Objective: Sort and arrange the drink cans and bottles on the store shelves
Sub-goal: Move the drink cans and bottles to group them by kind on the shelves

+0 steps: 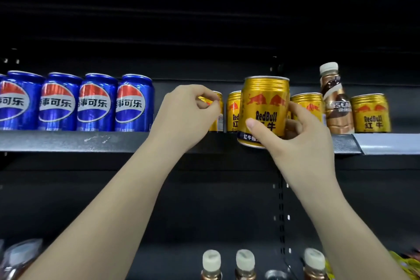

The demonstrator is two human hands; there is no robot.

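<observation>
Head view: both arms reach up to a dark shelf (68, 141).
Right hand (302, 136): thumb and fingers curled round a gold Red Bull can (264, 107), held just in front of the shelf edge, its base below the edge.
Left hand (188, 116): fingertips pinched together at a shelved gold can (217, 112); whether they grip it, cannot tell.
Left of shelf: row of blue Pepsi cans (95, 102).
Right of shelf: more gold cans (370, 113) flanking a brown Nescafe bottle (336, 102).
Near, below: white-capped bottles (245, 261).
</observation>
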